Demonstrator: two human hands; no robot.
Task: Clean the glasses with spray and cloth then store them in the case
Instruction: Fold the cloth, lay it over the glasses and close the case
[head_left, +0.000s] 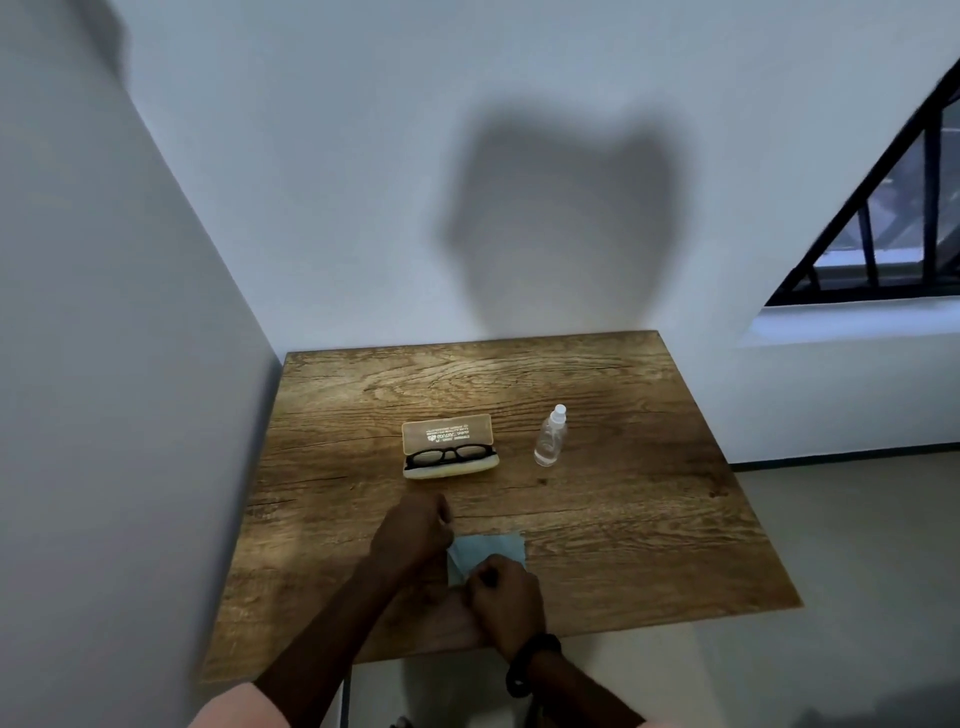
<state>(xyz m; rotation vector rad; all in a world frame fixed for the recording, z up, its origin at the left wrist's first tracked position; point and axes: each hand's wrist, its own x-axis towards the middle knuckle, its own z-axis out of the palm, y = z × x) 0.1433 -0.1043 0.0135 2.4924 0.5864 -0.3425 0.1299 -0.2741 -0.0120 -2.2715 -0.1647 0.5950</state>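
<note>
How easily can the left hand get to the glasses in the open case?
Probably yes: the left hand sits just in front of the case, whose lid stands open, and the glasses lie exposed with only bare table between.

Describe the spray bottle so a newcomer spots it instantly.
On the wooden table, look right of the open glasses case. The spray bottle stands upright there, alone. It is the only clear thing, small, with a white nozzle on top.
</note>
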